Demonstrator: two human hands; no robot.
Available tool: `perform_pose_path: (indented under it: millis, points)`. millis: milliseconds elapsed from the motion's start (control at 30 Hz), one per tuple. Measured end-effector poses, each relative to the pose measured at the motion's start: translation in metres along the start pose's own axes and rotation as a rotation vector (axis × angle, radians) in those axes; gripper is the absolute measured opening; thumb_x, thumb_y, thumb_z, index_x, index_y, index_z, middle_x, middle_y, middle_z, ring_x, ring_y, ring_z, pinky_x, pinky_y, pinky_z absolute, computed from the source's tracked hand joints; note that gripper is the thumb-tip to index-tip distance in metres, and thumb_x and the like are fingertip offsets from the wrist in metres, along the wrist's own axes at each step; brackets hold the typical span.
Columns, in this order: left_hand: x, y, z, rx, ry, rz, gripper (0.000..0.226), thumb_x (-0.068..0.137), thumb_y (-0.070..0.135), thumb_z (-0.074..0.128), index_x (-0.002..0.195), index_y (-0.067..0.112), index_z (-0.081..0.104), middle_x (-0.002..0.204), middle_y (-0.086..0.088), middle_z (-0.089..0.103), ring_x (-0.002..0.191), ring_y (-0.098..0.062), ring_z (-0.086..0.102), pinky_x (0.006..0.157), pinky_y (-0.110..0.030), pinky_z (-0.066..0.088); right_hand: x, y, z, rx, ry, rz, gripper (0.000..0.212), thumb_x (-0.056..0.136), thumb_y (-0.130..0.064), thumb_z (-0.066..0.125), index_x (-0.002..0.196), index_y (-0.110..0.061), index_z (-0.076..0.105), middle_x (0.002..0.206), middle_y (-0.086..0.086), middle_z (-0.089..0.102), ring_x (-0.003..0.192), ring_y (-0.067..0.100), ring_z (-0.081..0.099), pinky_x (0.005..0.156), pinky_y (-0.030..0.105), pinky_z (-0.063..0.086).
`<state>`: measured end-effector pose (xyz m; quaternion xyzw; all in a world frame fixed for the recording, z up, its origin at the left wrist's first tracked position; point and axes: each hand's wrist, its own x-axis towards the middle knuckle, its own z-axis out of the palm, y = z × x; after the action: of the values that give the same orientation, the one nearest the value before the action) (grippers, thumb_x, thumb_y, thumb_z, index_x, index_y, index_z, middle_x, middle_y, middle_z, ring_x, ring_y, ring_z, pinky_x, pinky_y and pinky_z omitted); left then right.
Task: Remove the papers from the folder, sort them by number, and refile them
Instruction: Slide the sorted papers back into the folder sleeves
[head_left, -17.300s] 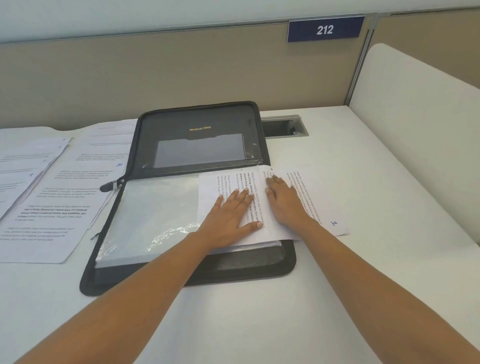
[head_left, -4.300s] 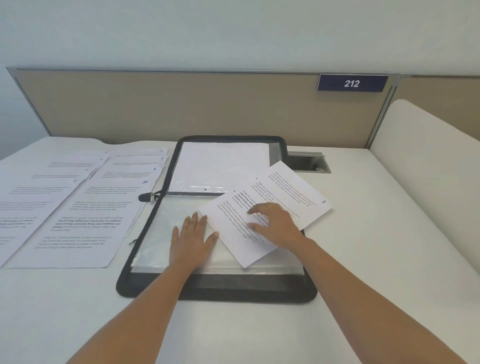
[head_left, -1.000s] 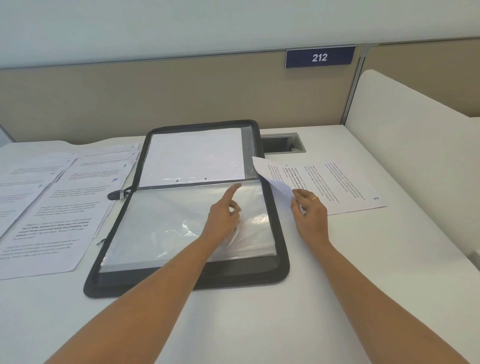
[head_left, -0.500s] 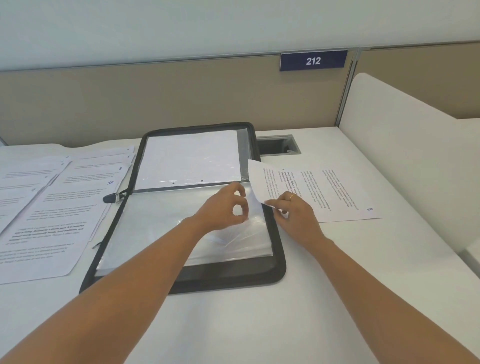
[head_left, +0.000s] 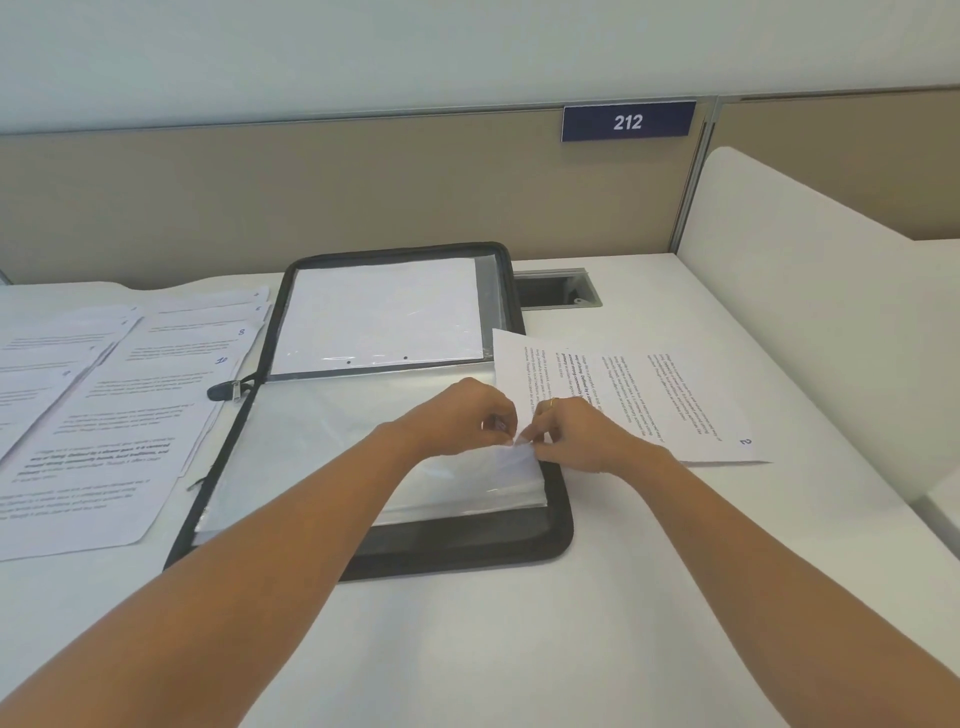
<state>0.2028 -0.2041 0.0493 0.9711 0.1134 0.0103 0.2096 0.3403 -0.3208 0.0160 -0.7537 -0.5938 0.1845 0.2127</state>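
A black zip folder lies open on the white desk, with clear plastic sleeves stacked in its near half and a filed white sheet in its far half. My left hand and my right hand meet at the right edge of the top sleeve, each pinching the thin plastic there. A printed sheet numbered 2 lies on the desk just right of the folder, its near-left part under my right hand.
Several numbered printed papers are spread in overlapping rows to the left of the folder. A cable port is set into the desk behind the folder. A beige partition stands at the back and a white divider at the right.
My right hand has let the sheet's corner drop and come left to the sleeve's edge. Both hands now pinch the plastic where only the left did before.
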Motion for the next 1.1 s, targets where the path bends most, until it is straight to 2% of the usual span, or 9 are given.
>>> perform_pose_path:
  millis: [167,300,433,567,667,733,833,967,1100]
  points:
    - [-0.001,0.001,0.001,0.008,-0.067,0.009,0.015,0.084,0.015,0.068,0.096,0.008,0.073,0.094,-0.007,0.07,0.076,-0.009,0.055,0.064,-0.003,0.035,0.002,-0.001,-0.007,0.128,-0.169,0.047,0.021,0.084,-0.01,0.062,0.102,-0.012,0.073,0.103,-0.004,0.061,0.091,0.01,0.054,0.074,0.009,0.036]
    - [-0.002,0.003,0.004,0.01,-0.09,0.016,0.016,0.084,0.014,0.068,0.099,0.01,0.074,0.094,-0.006,0.07,0.077,-0.012,0.057,0.064,-0.003,0.033,0.003,0.001,-0.012,0.252,-0.279,0.091,0.017,0.086,-0.02,0.061,0.093,-0.018,0.076,0.108,-0.012,0.066,0.101,0.009,0.056,0.091,0.019,0.039]
    - [0.0,0.002,0.008,0.036,-0.105,0.015,0.014,0.085,0.011,0.067,0.097,0.008,0.073,0.096,-0.008,0.07,0.079,-0.014,0.058,0.063,-0.002,0.032,0.011,0.004,-0.007,0.165,-0.084,0.073,0.014,0.086,-0.015,0.063,0.096,-0.018,0.073,0.1,-0.002,0.067,0.094,0.016,0.059,0.086,0.026,0.045]
    - [0.001,0.002,0.01,0.072,-0.104,0.053,0.013,0.085,0.013,0.066,0.095,0.008,0.074,0.094,-0.008,0.069,0.076,-0.009,0.048,0.068,-0.015,0.033,0.014,0.007,0.012,-0.016,0.069,-0.03,0.029,0.084,-0.026,0.068,0.112,-0.02,0.066,0.132,0.0,0.052,0.125,0.018,0.042,0.105,0.031,0.032]
    - [0.002,0.004,0.01,0.097,-0.092,0.09,0.013,0.085,0.013,0.066,0.095,0.009,0.074,0.095,-0.009,0.068,0.075,-0.009,0.046,0.072,-0.021,0.037,0.014,0.01,0.021,-0.23,-0.063,-0.02,0.057,0.093,-0.041,0.05,0.145,-0.024,0.034,0.157,-0.001,0.018,0.145,0.017,0.011,0.116,0.043,0.013]
    - [0.002,0.005,0.008,0.098,-0.083,0.113,0.012,0.084,0.012,0.067,0.093,0.008,0.074,0.095,-0.009,0.068,0.074,-0.009,0.046,0.073,-0.023,0.039,0.013,0.011,0.026,-0.344,-0.138,-0.008,0.061,0.096,-0.049,0.032,0.15,-0.025,0.018,0.159,-0.003,0.008,0.146,0.016,0.005,0.116,0.048,0.007]
    - [0.002,0.006,0.003,0.094,-0.045,0.129,0.012,0.082,0.01,0.067,0.091,0.008,0.075,0.088,-0.009,0.066,0.073,-0.011,0.047,0.069,-0.02,0.034,0.013,0.008,0.025,-0.39,-0.114,0.026,0.084,0.074,-0.067,0.012,0.144,-0.026,0.033,0.153,-0.002,0.027,0.139,0.022,0.025,0.111,0.049,0.021]
    - [0.002,0.006,-0.001,0.072,-0.019,0.131,0.013,0.081,0.008,0.069,0.092,0.008,0.076,0.086,-0.009,0.066,0.071,-0.01,0.046,0.061,-0.012,0.03,0.016,-0.006,0.02,-0.26,-0.013,-0.021,0.033,0.091,-0.042,0.052,0.111,-0.019,0.065,0.111,-0.001,0.055,0.108,0.022,0.048,0.086,0.031,0.039]
    - [0.003,0.003,-0.001,0.036,-0.033,0.146,0.013,0.081,0.008,0.07,0.093,0.008,0.076,0.088,-0.009,0.066,0.071,-0.01,0.046,0.062,-0.003,0.031,0.017,-0.013,0.013,0.001,-0.048,-0.024,0.013,0.09,-0.015,0.057,0.08,-0.015,0.065,0.076,-0.005,0.052,0.071,0.014,0.049,0.063,0.017,0.033]
